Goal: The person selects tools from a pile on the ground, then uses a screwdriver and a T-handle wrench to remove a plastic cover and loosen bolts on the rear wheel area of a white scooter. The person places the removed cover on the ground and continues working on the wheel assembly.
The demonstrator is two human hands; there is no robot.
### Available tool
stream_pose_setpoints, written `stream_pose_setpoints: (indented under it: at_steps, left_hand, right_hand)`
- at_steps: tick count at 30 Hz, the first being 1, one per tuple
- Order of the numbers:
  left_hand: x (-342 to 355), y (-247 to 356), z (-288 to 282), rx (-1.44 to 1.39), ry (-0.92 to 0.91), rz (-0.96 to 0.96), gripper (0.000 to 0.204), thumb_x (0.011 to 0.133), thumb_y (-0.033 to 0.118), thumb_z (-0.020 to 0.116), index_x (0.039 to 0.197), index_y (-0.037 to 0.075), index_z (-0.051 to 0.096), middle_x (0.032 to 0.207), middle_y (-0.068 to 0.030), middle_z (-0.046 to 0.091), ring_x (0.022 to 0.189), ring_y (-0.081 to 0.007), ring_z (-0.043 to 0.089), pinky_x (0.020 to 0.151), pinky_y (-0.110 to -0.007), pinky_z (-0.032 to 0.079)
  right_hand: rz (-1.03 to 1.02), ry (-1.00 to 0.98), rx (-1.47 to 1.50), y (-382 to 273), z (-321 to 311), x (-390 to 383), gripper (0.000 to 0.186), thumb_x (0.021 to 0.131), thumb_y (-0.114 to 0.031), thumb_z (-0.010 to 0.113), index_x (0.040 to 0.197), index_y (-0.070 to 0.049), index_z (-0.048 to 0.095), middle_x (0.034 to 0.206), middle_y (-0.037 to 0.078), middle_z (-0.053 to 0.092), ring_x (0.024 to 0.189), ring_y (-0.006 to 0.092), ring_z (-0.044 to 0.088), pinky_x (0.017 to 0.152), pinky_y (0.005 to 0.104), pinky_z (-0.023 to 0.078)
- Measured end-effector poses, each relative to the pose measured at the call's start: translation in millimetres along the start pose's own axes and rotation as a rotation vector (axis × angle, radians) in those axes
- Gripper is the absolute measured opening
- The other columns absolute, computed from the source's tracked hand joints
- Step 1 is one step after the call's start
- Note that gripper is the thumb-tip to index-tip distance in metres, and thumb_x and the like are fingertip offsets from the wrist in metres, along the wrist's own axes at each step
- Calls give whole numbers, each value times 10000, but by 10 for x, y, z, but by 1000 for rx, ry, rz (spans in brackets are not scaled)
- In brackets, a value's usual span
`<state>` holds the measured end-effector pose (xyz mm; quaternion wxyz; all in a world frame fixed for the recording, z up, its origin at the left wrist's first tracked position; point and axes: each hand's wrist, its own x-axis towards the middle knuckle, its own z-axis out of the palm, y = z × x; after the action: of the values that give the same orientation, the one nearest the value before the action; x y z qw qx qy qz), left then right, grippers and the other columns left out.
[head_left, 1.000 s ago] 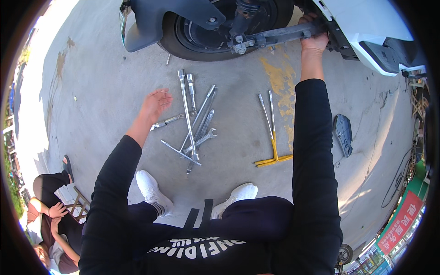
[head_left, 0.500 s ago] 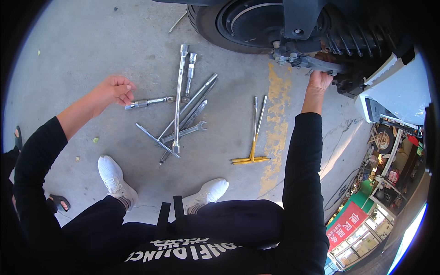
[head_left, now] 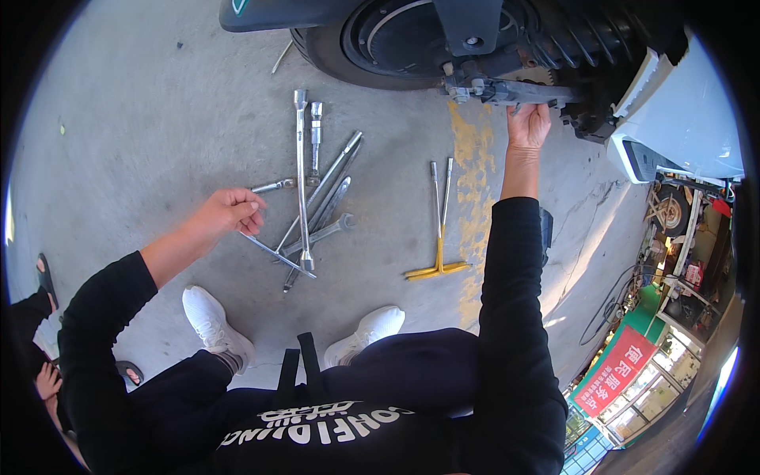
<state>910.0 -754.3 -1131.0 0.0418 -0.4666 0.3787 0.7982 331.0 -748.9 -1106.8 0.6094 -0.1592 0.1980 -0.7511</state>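
Head view: the left hand (head_left: 229, 212) sits at about nine o'clock from the picture's middle, low over the concrete floor (head_left: 142, 127). Its fingers are curled narrow around the near end of a slim steel rod (head_left: 277, 255), which slants away toward five o'clock across the floor. Just beside it, toward three o'clock, lies a pile of steel wrenches (head_left: 321, 210): one long socket wrench (head_left: 302, 178) runs straight from twelve to six o'clock, and the others fan out touching or crossing it. Further toward three o'clock, apart from the pile, rests a yellow-handled T-wrench (head_left: 438, 253).

The right hand (head_left: 529, 127) reaches up at one o'clock, its fingers closed on the underside of a grey metal bracket (head_left: 507, 91) below the scooter's rear wheel (head_left: 380, 39). White shoes (head_left: 210, 321) stand at the lower middle; a yellow painted stripe (head_left: 475, 158) runs beneath the right forearm.
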Motion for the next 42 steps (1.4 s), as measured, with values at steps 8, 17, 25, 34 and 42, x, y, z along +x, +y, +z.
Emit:
stream_pose_setpoints:
  at_steps: [8,17,25,34,42]
  left_hand:
    - [278,314,1043,79,-100,70,203,981,158,500,1071,18,617,876,-65,651,774,-122,625,736,-273,519]
    - [728,1031,2215,-170,-142,300,220,983,143,490,1114,-4,589,927,-88,639,834,-160,629,769,-302,522]
    - [1251,1641,2911,-367,-81,419,248,987,156,490,1173,0,543,993,-107,629,922,-184,615,814,-319,512]
    - [1814,2075,3371,-636,47,384,186,973,232,544,938,59,604,821,-64,631,710,-153,600,622,-291,490]
    - [1939,2010,3370,-816,32,405,240,971,255,553,856,52,610,765,-50,606,700,-172,570,656,-304,477]
  right_hand:
    - [-124,293,-459,198,205,-141,212,1018,-210,386,1090,-88,543,1039,43,603,957,196,558,808,414,442]
    - [-153,335,-551,327,234,-185,166,1016,-213,439,1025,-77,532,882,24,557,783,148,532,724,372,479]
    - [-199,294,-532,407,325,-259,186,1010,-237,464,991,-65,532,853,19,553,756,133,542,701,340,492]
    - [-13,295,-611,238,333,-376,245,989,-276,509,928,-44,561,804,33,593,653,105,544,591,246,480]
    - [-75,269,-721,221,218,-350,261,980,-279,524,914,-33,583,754,26,582,619,74,505,554,220,439]
